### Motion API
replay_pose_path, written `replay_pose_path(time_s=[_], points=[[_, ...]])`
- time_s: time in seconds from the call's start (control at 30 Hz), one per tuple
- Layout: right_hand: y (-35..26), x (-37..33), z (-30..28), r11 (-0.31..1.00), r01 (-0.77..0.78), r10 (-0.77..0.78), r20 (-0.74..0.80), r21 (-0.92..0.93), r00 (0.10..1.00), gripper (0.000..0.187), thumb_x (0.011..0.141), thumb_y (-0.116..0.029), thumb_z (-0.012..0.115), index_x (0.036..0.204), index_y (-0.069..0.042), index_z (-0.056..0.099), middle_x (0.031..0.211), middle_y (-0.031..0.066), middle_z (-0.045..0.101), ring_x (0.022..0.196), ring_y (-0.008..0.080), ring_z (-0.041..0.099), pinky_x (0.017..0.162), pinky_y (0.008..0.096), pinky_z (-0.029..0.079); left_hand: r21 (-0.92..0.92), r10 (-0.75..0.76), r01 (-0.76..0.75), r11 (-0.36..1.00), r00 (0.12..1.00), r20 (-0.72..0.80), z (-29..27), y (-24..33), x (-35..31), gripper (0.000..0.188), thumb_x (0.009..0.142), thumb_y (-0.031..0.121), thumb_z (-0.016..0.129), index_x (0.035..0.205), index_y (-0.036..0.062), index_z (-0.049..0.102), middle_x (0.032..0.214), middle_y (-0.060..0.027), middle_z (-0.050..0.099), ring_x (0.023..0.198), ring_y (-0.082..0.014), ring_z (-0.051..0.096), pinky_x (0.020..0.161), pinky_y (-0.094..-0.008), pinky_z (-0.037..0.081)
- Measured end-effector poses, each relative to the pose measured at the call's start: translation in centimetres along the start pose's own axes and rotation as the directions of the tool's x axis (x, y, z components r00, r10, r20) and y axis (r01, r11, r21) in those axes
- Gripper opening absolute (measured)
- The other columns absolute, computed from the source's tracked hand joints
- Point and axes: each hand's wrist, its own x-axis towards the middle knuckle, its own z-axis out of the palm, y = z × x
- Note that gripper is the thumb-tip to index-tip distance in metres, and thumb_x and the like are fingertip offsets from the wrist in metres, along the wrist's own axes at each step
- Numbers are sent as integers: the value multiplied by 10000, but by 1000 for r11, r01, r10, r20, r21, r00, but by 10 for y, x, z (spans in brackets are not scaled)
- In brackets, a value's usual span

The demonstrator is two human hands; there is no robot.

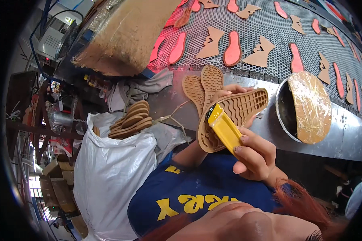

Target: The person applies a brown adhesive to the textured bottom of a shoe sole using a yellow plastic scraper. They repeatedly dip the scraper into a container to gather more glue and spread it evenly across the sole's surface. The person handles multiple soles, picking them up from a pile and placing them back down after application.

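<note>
A tan shoe sole (251,100) is tilted up in front of me, its grooved, wavy-patterned side in view. My left hand (226,92) is closed around it from behind, mostly hidden by the sole. In my right hand (257,152) is a brush with a flat yellow handle (226,130), gripped between thumb and fingers. Its dark, wet-looking tip lies against the sole near the left edge. Two more tan soles, one (194,93) partly behind the other (212,81), rest on the metal ledge (265,86) just beyond my left hand.
Beyond the ledge, a mesh conveyor (253,24) carries pink-topped soles (232,48) and tan cut-out pieces (261,52). A round tub (284,108) half covered by a board (311,108) stands right. At left are a white sack (112,172), stacked soles (132,120) and a worn cardboard panel (124,36).
</note>
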Motion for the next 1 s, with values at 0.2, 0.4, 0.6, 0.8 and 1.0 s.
replay_pose_path(time_s=[0.2, 0.4, 0.6, 0.8, 1.0], points=[[-3, 6, -6, 997, 14, -17, 43, 74, 999, 468, 887, -400, 598, 946, 64, 573, 1003, 200, 520, 820, 388, 664, 709, 397, 593, -589, -187, 181, 787, 981, 52, 7, -2, -14, 728, 699, -109, 715, 1295, 117, 364, 1251, -136, 426, 1229, -280, 457, 1006, -403, 449], [-2, -2, -5, 993, 0, 3, -28, 118, 1000, 472, 892, -410, 586, 949, 58, 569, 986, 187, 509, 802, 386, 667, 688, 400, 590, -626, -163, 168, 761, 984, 66, 14, -12, -19, 714, 714, -73, 728, 1298, 97, 354, 1239, -138, 451, 1207, -269, 482, 989, -391, 463], [1, 4, -11, 990, 2, -13, 75, 144, 997, 425, 899, -360, 602, 952, 60, 566, 1019, 193, 509, 821, 403, 662, 690, 417, 583, -669, -286, 305, 678, 948, 141, 10, -8, -20, 711, 710, -44, 747, 1291, 94, 360, 1227, -142, 476, 1201, -250, 486, 986, -389, 464], [3, 1, -10, 970, 14, -29, 58, 243, 998, 366, 912, -291, 611, 954, 69, 559, 1065, 215, 505, 855, 434, 654, 673, 420, 568, -666, -315, 328, 670, 938, 146, 4, -12, -24, 684, 718, -31, 742, 1279, 78, 367, 1208, -136, 489, 1191, -230, 491, 976, -378, 469], [2, -5, -15, 956, -53, 55, 1, 289, 999, 337, 916, -275, 611, 965, 54, 553, 1077, 218, 505, 879, 430, 650, 671, 425, 562, -529, -353, 353, 772, 930, 105, 5, -4, -21, 681, 721, -26, 727, 1279, 73, 349, 1211, -121, 477, 1184, -211, 490, 990, -379, 453]])
